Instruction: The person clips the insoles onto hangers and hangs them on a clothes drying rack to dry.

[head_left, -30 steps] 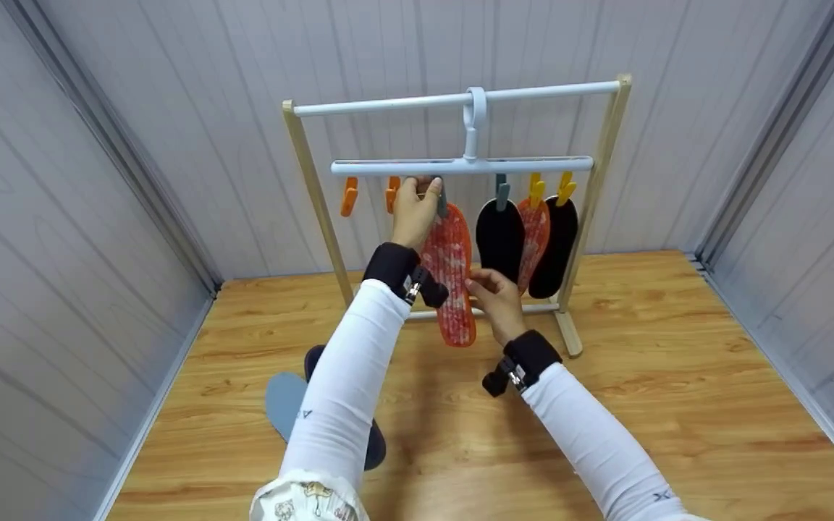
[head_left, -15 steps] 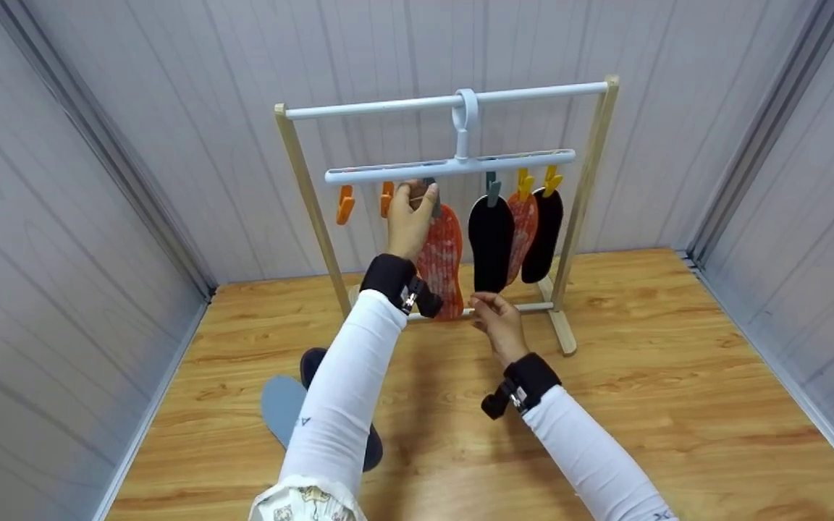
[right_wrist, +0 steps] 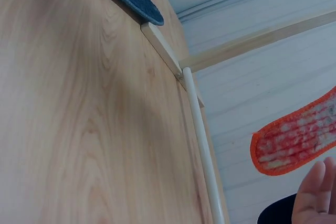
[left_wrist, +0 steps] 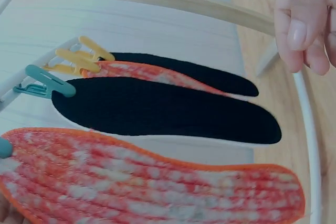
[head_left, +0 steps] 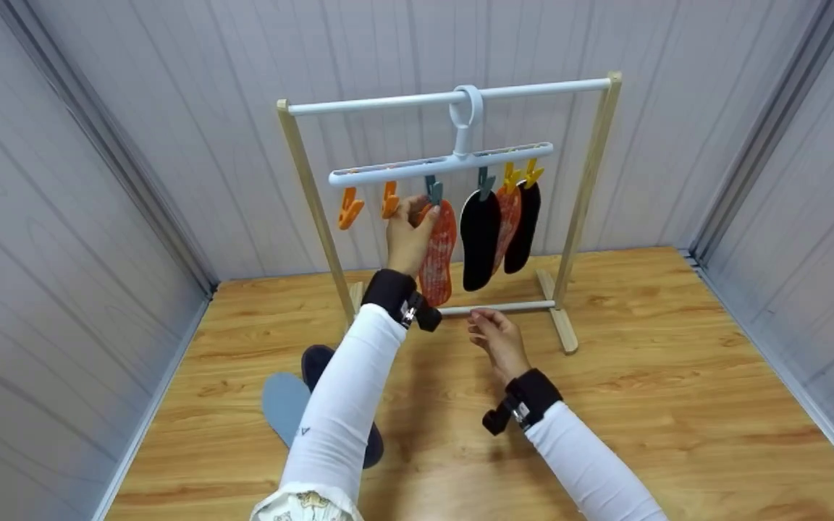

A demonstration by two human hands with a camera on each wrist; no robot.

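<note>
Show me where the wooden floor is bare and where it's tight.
Bare: the wooden floor right of the right hand, out to the grey wall panels. Also the strip between the wooden drying rack and the left wall. Crowded: the grey and dark insoles beside the left sleeve, and the clipped orange and black insoles by the left hand.

Three views: one head camera, two wrist cameras.
Head view: high, looking forward and down over both arms at the wooden rack (head_left: 307, 195), its clip hanger (head_left: 440, 163) and the floor (head_left: 649, 376), from a middle distance, walls on three sides. Left wrist view: very close, rolled sideways, facing along the hanging insoles, the orange insole (left_wrist: 152, 179) and black insole (left_wrist: 168, 109) filling the frame. Right wrist view: low, near the floor (right_wrist: 68, 108), rolled sideways, facing the rack's lower rail (right_wrist: 202, 150). Shared: all three show the orange insole (head_left: 437, 252) (right_wrist: 296, 142); each view shows the lower rail (head_left: 496, 307) (left_wrist: 310, 145).
</note>
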